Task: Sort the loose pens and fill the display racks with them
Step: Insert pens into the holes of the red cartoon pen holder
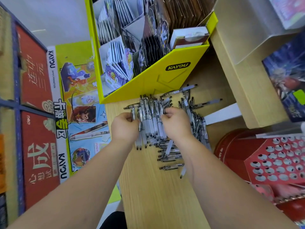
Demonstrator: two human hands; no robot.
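I see both hands low over the pale wooden shelf (156, 195). The left hand (124, 128) has its fingers curled in and grips the left edge of a bundle of pens (150, 116). These pens have clear bodies and dark clips, and they lie side by side pointing away from me. The right hand (177, 124) does the same on the bundle's right edge, with fingers curled and the thumb tucked in over the pens. The 2 hands hold the one bundle between them. It rests on the shelf just in front of the lower corner of a yellow box (165, 75). The frame is too blurred for me to count the pens in the bundle.

Just right of the right hand, more loose pens (198, 124) lie in a rough heap, some crossing one another. 2 of them stray further toward the back of the shelf. Nearer me, beside the right wrist, a short row of pens (170, 156) lies crosswise to the bundle, one below another.

The yellow box stands at the back of the shelf and is packed with card packs (115, 70). At the far right sits a red rack (280, 164) with rows of round holes in its top. I cannot tell what is in the holes. Left of the shelf and lower down are a colourful poster (79, 113) and red cartons (38, 146).
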